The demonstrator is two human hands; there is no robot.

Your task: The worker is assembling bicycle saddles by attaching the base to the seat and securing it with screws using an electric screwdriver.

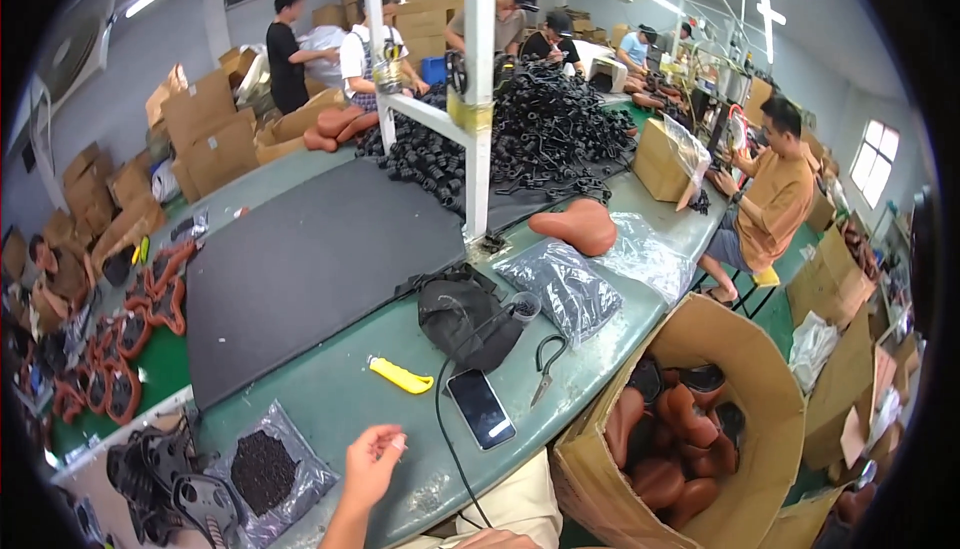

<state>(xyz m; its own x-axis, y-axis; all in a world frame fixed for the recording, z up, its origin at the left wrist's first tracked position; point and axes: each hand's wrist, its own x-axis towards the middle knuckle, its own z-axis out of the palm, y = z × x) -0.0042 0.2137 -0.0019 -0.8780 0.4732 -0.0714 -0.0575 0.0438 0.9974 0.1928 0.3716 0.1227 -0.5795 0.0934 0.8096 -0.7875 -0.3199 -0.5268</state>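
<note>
My left hand is raised over the front of the green worktable, its fingers loosely curled and a little apart; I make out nothing held. Only the back of my right hand shows at the lower edge, by my lap, with its fingers hidden. Beyond the left hand lies a yellow utility knife. A smartphone with a dark screen rests to its right, and small scissors lie past that. To the left sits a clear plastic bag of small black parts, beside black plastic saddle bases.
Behind the phone are a black fabric bag, a small cup and a brown bicycle saddle. A cardboard box of saddles stands at right. A white post rises near a heap of black parts. Several people work around.
</note>
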